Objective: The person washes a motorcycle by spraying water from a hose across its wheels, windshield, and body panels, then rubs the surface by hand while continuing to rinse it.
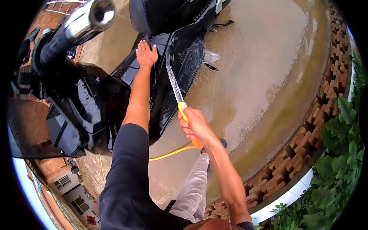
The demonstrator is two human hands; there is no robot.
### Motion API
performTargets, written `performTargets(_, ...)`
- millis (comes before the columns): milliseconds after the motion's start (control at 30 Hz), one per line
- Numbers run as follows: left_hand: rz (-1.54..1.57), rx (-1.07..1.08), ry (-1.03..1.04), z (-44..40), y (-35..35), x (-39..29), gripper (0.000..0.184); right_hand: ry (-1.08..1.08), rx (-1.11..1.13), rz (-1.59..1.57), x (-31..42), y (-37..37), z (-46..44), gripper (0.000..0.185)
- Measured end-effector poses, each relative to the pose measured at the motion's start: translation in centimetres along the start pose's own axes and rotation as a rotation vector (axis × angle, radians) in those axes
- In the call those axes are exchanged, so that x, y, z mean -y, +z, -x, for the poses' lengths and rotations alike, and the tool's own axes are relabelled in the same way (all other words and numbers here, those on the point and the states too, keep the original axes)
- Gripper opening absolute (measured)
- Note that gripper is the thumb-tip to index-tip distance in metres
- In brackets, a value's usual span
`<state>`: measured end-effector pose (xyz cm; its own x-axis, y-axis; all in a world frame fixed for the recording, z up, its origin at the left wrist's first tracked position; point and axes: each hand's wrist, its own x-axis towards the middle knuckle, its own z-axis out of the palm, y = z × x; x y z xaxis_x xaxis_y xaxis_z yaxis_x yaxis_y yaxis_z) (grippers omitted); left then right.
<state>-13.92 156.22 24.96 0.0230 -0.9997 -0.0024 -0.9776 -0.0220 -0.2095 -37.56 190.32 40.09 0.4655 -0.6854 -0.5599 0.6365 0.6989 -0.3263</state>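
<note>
A black motor scooter (159,88) with wet, shiny panels fills the upper left and middle. My left hand (147,56) lies flat on its footboard below the seat, fingers stretched out. In my right hand (196,124) is a yellow hose (184,111), gripped near its end. A stream of water (173,80) runs from the hose and hits the scooter's dark side panel, splashing past it. The rest of the hose trails away to the left, below the scooter.
The handlebar grip (69,34) juts out at the upper left. Wet concrete ground (253,76) surrounds the scooter. A row of stacked bricks (303,134) curves along the right, with leafy plants (333,172) behind it. A building (74,191) shows at the lower left.
</note>
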Motion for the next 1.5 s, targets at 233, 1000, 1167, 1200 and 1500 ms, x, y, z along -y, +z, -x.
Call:
performTargets(233,-0.070,-0.351,0.395,3.8,0.1,-2.3,0.066,0.042,-0.028,-0.061,0.6,-1.8,-2.8,0.031)
performTargets(1000,-0.092,-0.008,0.093,-2.4,-4.0,-3.2,0.136,0.061,0.007,0.021,3.6,-0.4,-6.8,0.029)
performTargets(1167,-0.038,-0.239,0.289,0.4,-0.6,-0.3,0.090,0.037,-0.006,0.003,3.8,-0.7,-6.3,0.029)
performTargets(1200,-0.046,-0.224,0.290,2.2,-1.0,0.4,0.090,0.049,-0.011,0.022,3.6,-0.3,-5.8,0.028)
performTargets(1500,-0.299,-0.041,-0.377,12.2,-3.6,2.3,0.089,0.141,0.095,0.074,3.3,3.2,-4.3,0.030)
